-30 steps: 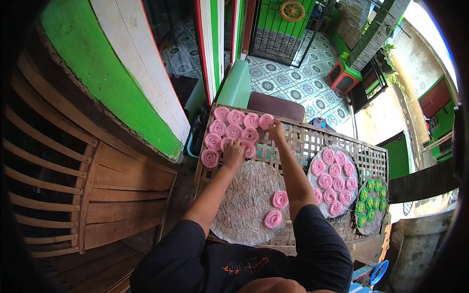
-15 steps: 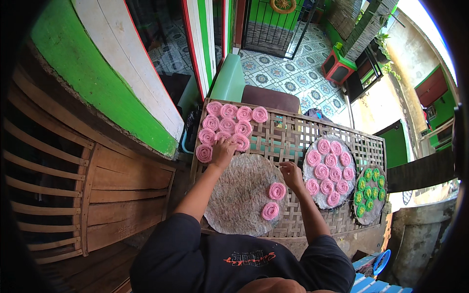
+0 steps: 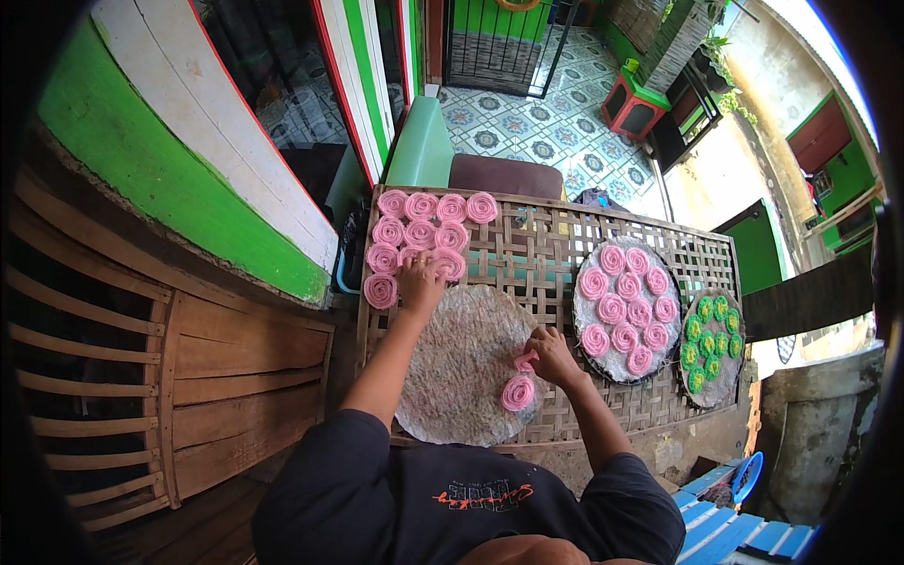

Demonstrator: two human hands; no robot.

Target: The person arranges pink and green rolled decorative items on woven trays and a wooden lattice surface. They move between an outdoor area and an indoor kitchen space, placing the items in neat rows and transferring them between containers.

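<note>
Pink spiral rosettes, which look like coiled raw crackers, sit in rows on the woven bamboo rack (image 3: 537, 247) at its left end. My left hand (image 3: 420, 280) reaches over the lowest of these rows, fingers somewhat apart and touching a pink rosette (image 3: 451, 265); anything under the palm is hidden. A round, greyish fibre mat (image 3: 461, 363) lies in front of me, overlapping the rack. At its right edge my right hand (image 3: 554, 356) pinches another pink rosette (image 3: 525, 361), which is tilted up from the mat. Just below that, one more pink rosette (image 3: 518, 393) lies flat.
Farther right on the rack lie a round mat with several pink rosettes (image 3: 625, 311) and a smaller mat with green-and-yellow ones (image 3: 713, 344). A wooden bench (image 3: 245, 377) stands to the left, a maroon-seated chair (image 3: 506, 177) behind the rack, and blue slats (image 3: 725, 537) at lower right.
My right hand has come down to the mat and taken hold of the upper of its two rosettes, lifting one edge. My left hand stays over the rows. The view has shifted slightly.
</note>
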